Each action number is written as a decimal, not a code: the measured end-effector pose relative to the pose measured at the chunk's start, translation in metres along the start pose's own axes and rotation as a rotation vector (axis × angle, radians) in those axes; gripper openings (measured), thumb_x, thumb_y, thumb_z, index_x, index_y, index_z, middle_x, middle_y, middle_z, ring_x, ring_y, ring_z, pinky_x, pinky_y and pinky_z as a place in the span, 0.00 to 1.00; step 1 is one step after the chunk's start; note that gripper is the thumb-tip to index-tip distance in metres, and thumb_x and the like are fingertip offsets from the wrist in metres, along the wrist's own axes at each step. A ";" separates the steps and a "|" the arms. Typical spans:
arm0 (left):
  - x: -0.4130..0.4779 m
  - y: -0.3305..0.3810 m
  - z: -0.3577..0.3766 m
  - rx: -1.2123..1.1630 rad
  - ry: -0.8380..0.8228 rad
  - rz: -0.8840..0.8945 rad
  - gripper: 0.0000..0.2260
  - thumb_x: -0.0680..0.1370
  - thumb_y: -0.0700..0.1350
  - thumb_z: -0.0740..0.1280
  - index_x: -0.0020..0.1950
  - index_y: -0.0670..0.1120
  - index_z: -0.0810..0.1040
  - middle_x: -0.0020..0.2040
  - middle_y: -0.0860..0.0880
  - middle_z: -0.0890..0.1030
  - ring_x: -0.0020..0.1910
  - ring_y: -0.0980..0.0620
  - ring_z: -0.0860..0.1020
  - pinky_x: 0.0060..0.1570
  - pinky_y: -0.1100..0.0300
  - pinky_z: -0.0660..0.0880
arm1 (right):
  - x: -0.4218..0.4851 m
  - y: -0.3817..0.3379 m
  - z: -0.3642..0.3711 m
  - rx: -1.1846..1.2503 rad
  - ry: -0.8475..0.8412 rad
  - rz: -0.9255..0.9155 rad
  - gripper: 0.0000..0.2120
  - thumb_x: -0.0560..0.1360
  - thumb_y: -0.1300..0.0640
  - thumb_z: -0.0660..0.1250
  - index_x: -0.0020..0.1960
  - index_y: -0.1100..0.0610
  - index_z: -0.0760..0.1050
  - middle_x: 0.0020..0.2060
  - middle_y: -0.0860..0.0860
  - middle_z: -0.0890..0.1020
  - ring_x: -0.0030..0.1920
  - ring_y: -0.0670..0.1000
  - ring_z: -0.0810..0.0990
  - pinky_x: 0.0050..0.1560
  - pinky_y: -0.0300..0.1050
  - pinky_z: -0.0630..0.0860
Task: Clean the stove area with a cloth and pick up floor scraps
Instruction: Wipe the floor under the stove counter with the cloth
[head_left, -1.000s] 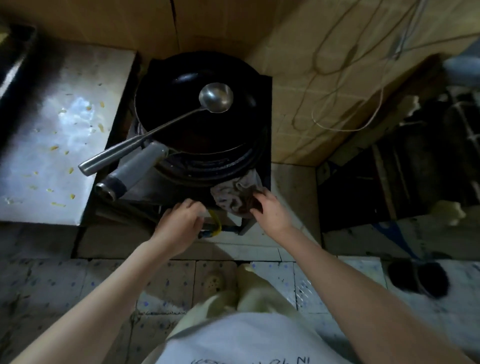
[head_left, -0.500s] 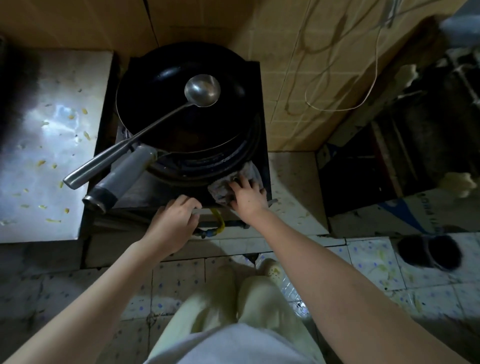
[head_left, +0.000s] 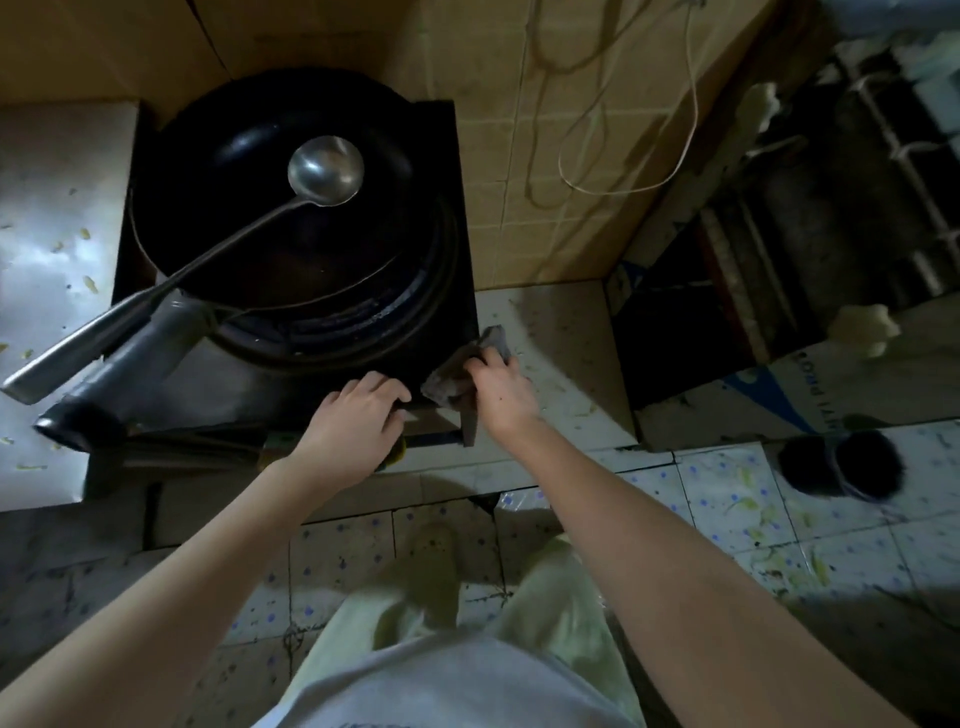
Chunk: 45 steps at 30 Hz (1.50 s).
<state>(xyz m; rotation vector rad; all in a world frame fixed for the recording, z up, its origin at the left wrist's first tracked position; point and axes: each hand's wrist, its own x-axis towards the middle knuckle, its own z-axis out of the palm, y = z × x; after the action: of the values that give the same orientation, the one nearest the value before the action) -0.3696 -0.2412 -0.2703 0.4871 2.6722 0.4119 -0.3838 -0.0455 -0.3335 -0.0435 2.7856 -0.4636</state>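
We've got the right hand (head_left: 501, 395) fingers (head_left: 480, 365) bunched on the cloth (head_left: 457, 375) scrubbing the stove (head_left: 457, 208)'s front-right corner, while the left hand (head_left: 353, 423) fingers curl over its front edge to brace.

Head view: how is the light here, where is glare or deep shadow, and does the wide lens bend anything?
Head view: dim overall; the steel counter at left shows a pale glare patch; the wok interior is nearly black, only the ladle bowl glints. The cloth under the right hand looks slightly smeared. The wide lens curves the wall tiles and spreads the forearms toward the corners.
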 end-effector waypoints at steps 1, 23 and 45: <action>0.004 0.009 0.002 0.000 0.002 0.003 0.12 0.81 0.48 0.57 0.64 0.51 0.72 0.63 0.51 0.72 0.61 0.48 0.71 0.59 0.52 0.68 | -0.002 0.012 -0.003 0.024 -0.003 0.020 0.24 0.72 0.71 0.60 0.67 0.57 0.68 0.64 0.58 0.68 0.62 0.63 0.66 0.56 0.59 0.73; 0.117 0.187 0.089 -0.042 0.029 -0.146 0.12 0.80 0.46 0.59 0.63 0.51 0.72 0.61 0.49 0.73 0.59 0.48 0.73 0.56 0.52 0.69 | -0.016 0.291 -0.066 0.184 0.043 0.236 0.17 0.75 0.67 0.59 0.63 0.58 0.72 0.61 0.57 0.71 0.59 0.61 0.70 0.55 0.57 0.75; 0.295 0.138 0.247 -0.132 0.159 -0.198 0.14 0.81 0.44 0.57 0.67 0.51 0.69 0.64 0.51 0.71 0.63 0.49 0.71 0.61 0.53 0.69 | 0.166 0.376 0.100 0.224 0.084 0.192 0.19 0.75 0.63 0.61 0.66 0.54 0.71 0.61 0.55 0.72 0.59 0.59 0.74 0.56 0.49 0.74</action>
<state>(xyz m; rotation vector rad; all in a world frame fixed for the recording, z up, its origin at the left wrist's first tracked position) -0.4814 0.0500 -0.5342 0.1538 2.7870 0.5848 -0.5015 0.2661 -0.5942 0.2976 2.7630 -0.7374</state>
